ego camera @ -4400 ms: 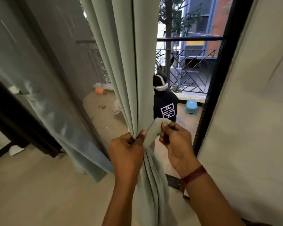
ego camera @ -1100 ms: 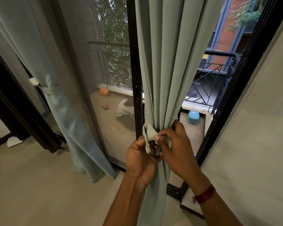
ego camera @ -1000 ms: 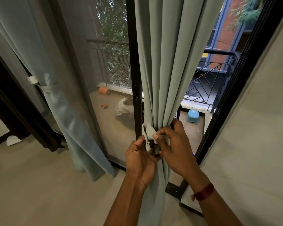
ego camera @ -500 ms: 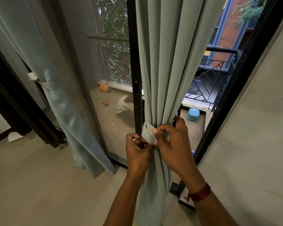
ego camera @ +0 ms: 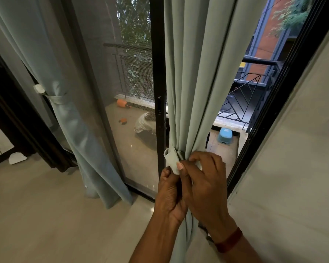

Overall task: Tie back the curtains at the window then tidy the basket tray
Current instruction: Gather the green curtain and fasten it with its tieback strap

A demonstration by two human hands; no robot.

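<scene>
A pale green curtain (ego camera: 194,76) hangs in the middle of the window, gathered into a bunch at hand height. A matching fabric tie-back strap (ego camera: 171,160) loops round the bunch. My left hand (ego camera: 169,194) pinches the strap's lower end from the left. My right hand (ego camera: 203,183) pinches the strap with thumb and forefinger, its other fingers curled against the curtain. A second green curtain (ego camera: 65,103) at the left is held by its own tie-back (ego camera: 56,96). No basket tray is in view.
A black window frame post (ego camera: 158,82) stands just left of the gathered curtain. A white wall (ego camera: 296,168) is close on the right. Beige floor (ego camera: 46,215) spreads to the lower left. Outside lie a balcony railing, a blue stool (ego camera: 225,136) and orange objects.
Both hands have worked the strap round the curtain: it stood loose 4.4 s ago and now wraps the bunch. In the last half second the hands shifted slightly lower on it.
</scene>
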